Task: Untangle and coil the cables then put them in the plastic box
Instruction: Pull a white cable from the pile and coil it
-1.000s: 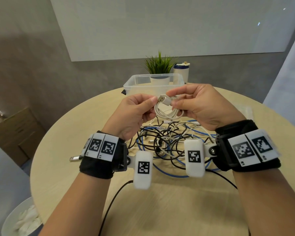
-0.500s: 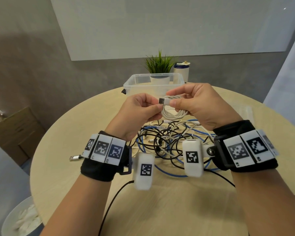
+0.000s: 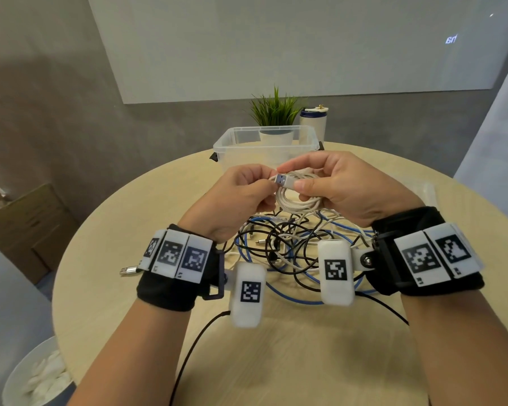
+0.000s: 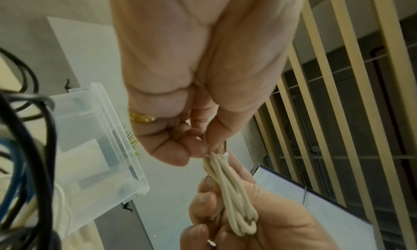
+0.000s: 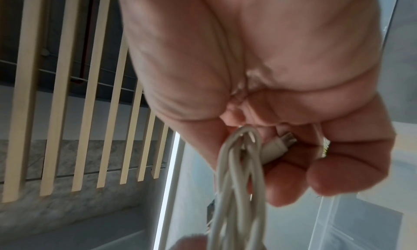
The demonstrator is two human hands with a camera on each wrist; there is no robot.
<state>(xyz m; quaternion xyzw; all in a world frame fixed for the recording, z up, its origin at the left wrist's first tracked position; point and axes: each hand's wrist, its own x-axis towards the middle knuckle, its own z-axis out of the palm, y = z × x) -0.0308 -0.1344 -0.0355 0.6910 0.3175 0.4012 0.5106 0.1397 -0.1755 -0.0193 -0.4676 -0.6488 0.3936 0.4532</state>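
Both hands hold a small coil of white cable [image 3: 298,200] above the middle of the round table [image 3: 276,361]. My left hand [image 3: 244,194] pinches the coil's left side beside its USB plug [image 3: 282,180]. My right hand [image 3: 332,186] grips the coil's right side, its thumb on the plug's white body. The left wrist view shows the white loops [image 4: 230,191] running between both sets of fingertips. The right wrist view shows the coil [image 5: 239,173] and a second white connector [image 5: 275,146] inside the curled fingers. Beyond the hands stands the clear plastic box [image 3: 266,148], with no cables seen inside.
A tangle of black, blue and white cables [image 3: 288,247] lies on the table under the hands. A loose USB plug [image 3: 128,271] lies at the left. A potted plant [image 3: 276,118] and a white canister [image 3: 313,121] stand behind the box. A white bin [image 3: 38,376] sits on the floor, lower left.
The USB plug has turned, its open end now facing the camera, and the coil sits a little higher between the hands. Both hands stay close together on the coil.
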